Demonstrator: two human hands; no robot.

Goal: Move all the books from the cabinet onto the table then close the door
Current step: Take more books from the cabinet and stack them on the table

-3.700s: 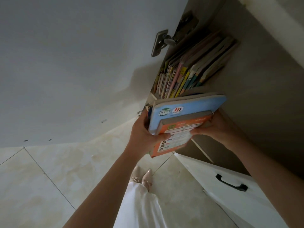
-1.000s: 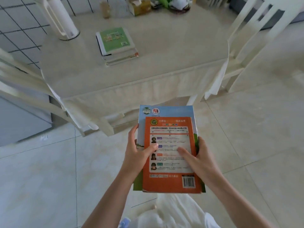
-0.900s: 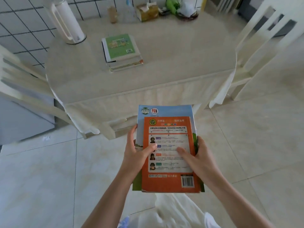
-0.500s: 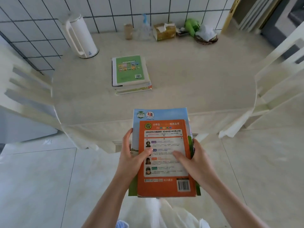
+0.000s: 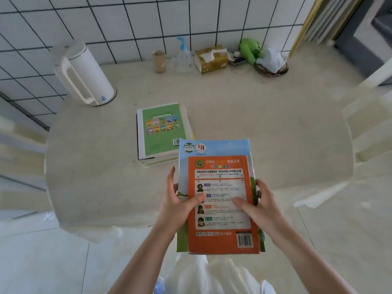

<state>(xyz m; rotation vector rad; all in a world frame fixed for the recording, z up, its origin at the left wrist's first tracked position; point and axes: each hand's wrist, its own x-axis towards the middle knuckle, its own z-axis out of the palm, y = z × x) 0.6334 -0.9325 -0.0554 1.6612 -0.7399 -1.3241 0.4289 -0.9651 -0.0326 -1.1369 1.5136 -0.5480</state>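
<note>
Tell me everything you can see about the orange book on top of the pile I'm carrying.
The orange paperback book lies back cover up: a white text panel with small portraits, a green round logo at top, a barcode at the lower right. It rests flat on a larger blue-and-green book, held over the table's near edge. The left hand and right hand grip the pile's sides, thumbs pressing its cover.

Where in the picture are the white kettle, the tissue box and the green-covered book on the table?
white kettle [image 5: 86,75], head view, middle of its body.
tissue box [image 5: 212,60], head view, its top face.
green-covered book [image 5: 162,129], head view, centre of its cover.
</note>
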